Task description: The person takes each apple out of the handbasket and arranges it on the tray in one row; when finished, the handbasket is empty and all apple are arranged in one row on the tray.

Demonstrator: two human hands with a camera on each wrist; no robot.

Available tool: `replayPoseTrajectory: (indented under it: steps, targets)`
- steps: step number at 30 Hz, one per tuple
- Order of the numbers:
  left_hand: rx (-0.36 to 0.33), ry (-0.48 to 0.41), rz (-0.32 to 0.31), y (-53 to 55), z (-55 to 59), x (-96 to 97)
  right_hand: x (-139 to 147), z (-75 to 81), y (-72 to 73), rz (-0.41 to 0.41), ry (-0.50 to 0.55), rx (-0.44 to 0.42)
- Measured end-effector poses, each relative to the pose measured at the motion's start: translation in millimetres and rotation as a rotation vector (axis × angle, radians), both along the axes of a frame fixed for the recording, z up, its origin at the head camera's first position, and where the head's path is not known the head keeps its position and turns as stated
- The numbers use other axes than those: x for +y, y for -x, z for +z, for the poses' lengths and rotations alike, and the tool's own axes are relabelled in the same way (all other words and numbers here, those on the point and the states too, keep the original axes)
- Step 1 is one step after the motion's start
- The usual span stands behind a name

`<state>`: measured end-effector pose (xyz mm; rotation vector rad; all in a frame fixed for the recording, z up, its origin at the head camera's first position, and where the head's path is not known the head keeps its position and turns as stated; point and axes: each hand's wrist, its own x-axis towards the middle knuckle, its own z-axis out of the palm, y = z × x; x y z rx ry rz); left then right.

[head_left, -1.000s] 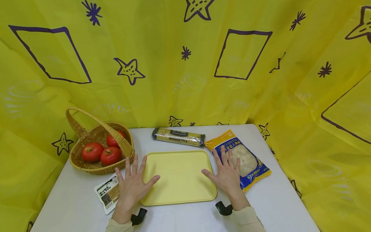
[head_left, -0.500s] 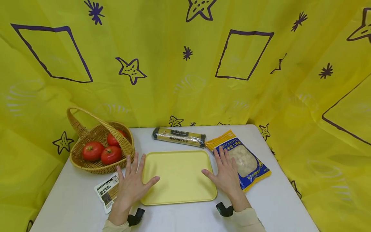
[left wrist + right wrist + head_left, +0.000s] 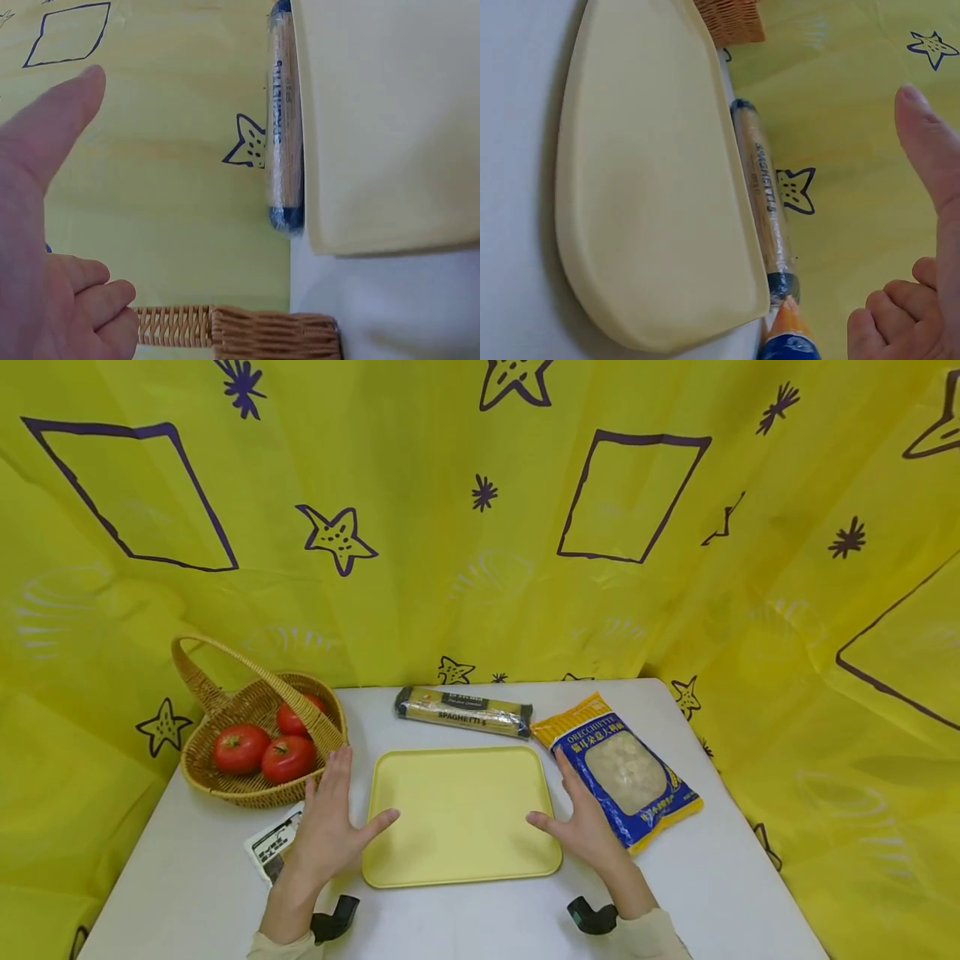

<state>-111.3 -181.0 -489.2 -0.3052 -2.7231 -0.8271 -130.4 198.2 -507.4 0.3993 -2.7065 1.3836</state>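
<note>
I see left grip (image 3: 326, 837) and right grip (image 3: 587, 833), both spread and empty, flanking a pale-yellow, round-cornered, rimmed tray (image 3: 462, 818)

On the table (image 3: 465, 927), around the tray (image 3: 462, 818) — the spaghetti packet (image 3: 463, 712) at twelve o'clock, the orecchiette bag (image 3: 628, 777) between two and three, a part-hidden packet (image 3: 270, 842) near nine, and at ten the basket (image 3: 262, 797) — three tomatoes (image 3: 241, 750) in it.
</note>
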Motion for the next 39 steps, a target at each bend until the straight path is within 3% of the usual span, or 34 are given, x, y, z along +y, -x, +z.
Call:
replayPoseTrajectory:
  steps: [4,9,17,20,26,29,31,39]
  targets:
    - [-0.004,-0.093,0.012,-1.3,3.1,-11.1,3,-3.1,-3.3,0.063,0.156,-0.051]
    - [0.007,-0.19,0.044,-4.9,7.8,-24.2,10,-9.7,-13.0,0.079,0.25,-0.107]
    - [0.205,-0.323,0.064,-4.8,13.9,-41.2,22,-32.2,-33.7,0.072,0.355,-0.128]
    - [0.222,-0.372,0.053,-3.4,15.7,-48.7,24,-36.9,-40.3,0.049,0.353,-0.154]
    - [0.132,-0.506,0.063,2.5,27.4,-62.9,22,-39.8,-51.0,0.012,0.344,-0.223]
    - [0.062,-0.573,0.107,11.6,28.7,-76.5,20,-43.7,-55.6,0.008,0.353,-0.238]
    - [0.033,-0.601,0.131,21.2,21.1,-89.7,19,-46.7,-58.4,0.008,0.358,-0.239]
    - [-0.061,-0.666,0.228,50.8,29.9,-111.7,17,-52.7,-64.9,0.006,0.351,-0.267]
